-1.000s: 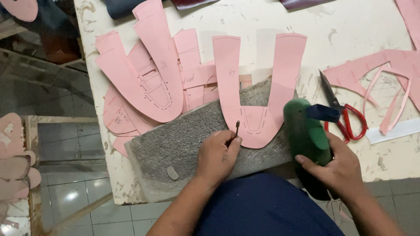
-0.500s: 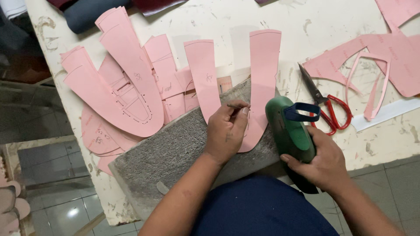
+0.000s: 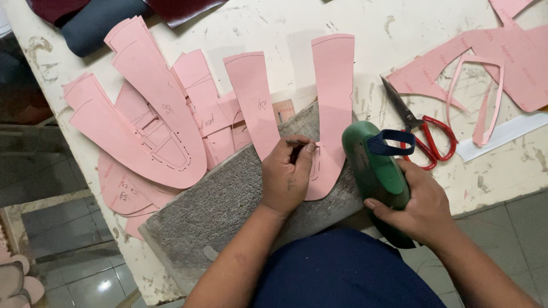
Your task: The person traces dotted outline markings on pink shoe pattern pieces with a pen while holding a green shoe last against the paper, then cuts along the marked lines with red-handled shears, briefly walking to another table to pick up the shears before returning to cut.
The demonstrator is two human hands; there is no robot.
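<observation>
Left hand (image 3: 288, 174) pinches a thin tool (image 3: 299, 142) against a U-shaped pink pattern (image 3: 328, 97), pressing it onto a grey slab (image 3: 222, 205). Right hand (image 3: 419, 202), at 3 o'clock of the left, grips a green shoe last (image 3: 374, 168). Scissors (image 3: 422, 128), red-handled, lie at 1 o'clock of the last. More pink patterns (image 3: 154, 120) are fanned at 10 o'clock on the white table (image 3: 285, 25).

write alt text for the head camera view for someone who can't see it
A person's left hand presses a thin dark marking tool onto a pink U-shaped paper pattern piece on a grey felt-like pad, while the right hand grips a green shoe-shaped form. Red-handled scissors lie on the stained white table.
</observation>
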